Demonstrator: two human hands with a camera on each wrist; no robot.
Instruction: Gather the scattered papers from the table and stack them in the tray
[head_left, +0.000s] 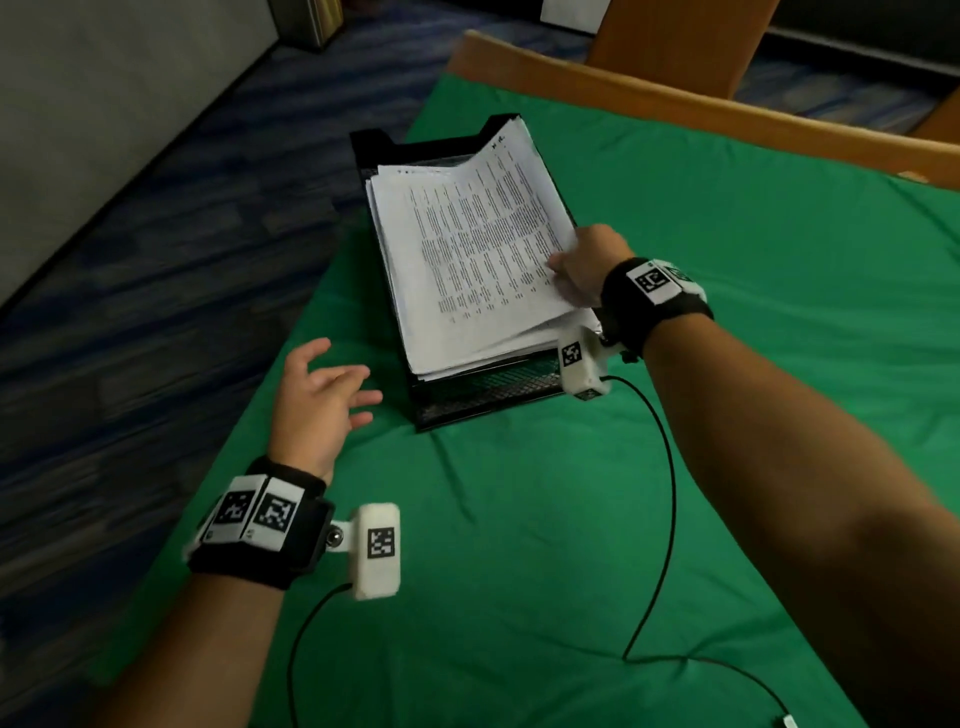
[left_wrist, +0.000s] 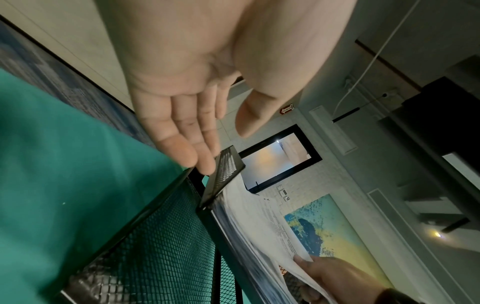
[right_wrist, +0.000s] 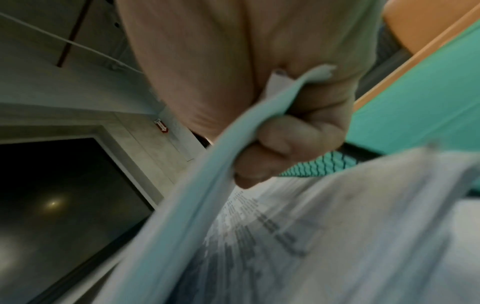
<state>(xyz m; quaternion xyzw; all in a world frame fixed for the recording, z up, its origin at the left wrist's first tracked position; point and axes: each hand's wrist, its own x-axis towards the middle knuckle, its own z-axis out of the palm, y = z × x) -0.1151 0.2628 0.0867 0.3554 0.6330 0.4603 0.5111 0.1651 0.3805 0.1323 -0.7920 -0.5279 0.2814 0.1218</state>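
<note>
A black mesh tray sits on the green cloth at the table's left side, holding a thick stack of printed papers. My right hand grips the near right corner of the top sheets, thumb on top and fingers curled under, lifting that edge off the stack below. My left hand hovers empty to the left of the tray's near corner, fingers spread and relaxed. The left wrist view shows the tray's mesh wall and the paper edges beside it.
Green cloth covers the table, with a wooden rim along the far edge. The table's left edge drops to blue patterned carpet just beside my left hand. Black cables trail from both wrist cameras across the cloth.
</note>
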